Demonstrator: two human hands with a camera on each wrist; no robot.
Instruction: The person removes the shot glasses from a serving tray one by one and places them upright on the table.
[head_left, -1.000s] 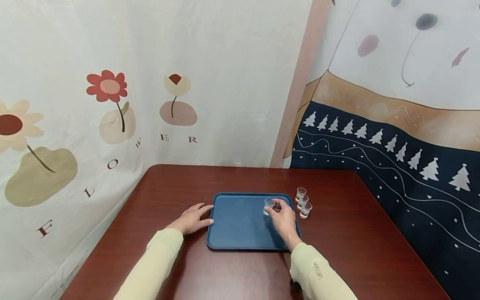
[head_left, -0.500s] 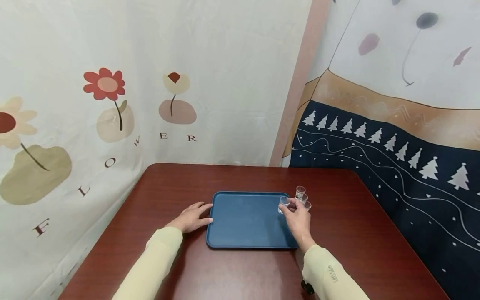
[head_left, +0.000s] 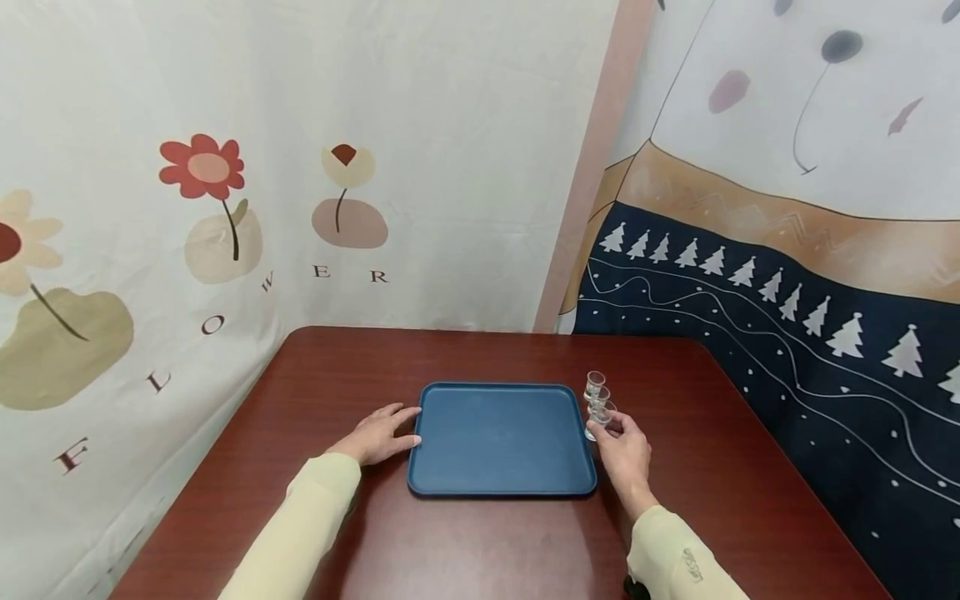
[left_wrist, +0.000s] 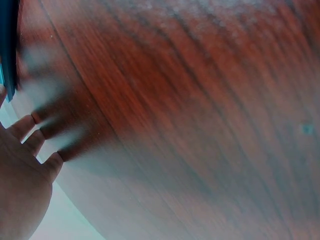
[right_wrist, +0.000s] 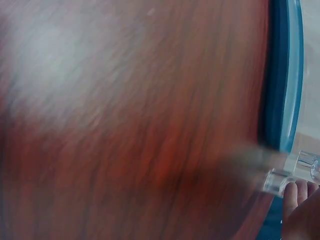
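A blue rectangular tray (head_left: pixel 501 440) lies on the table. At its left rim my left hand (head_left: pixel 379 437) rests with fingers extended, the tips at the edge. Just off the tray's right side, my right hand (head_left: pixel 628 457) pinches a small clear shot glass (head_left: pixel 595 428) between thumb and fingers. Behind it stand more shot glasses, the farthest one (head_left: pixel 595 383) in plain sight, the nearer ones overlapped by the held glass and fingers. The right wrist view catches two clear glasses, one of them low (right_wrist: pixel 276 182), by the fingertips (right_wrist: pixel 290 196).
The brown wooden table (head_left: pixel 480 550) extends around the tray on all sides. Behind it hangs a pale cloth (head_left: pixel 450 167) printed with flowers, and at the right a dark blue printed cloth (head_left: pixel 757 367) with white trees.
My right hand has carried the shot glass from over the tray rightward past its rim to the row of glasses. My left hand has stayed at the tray's left edge.
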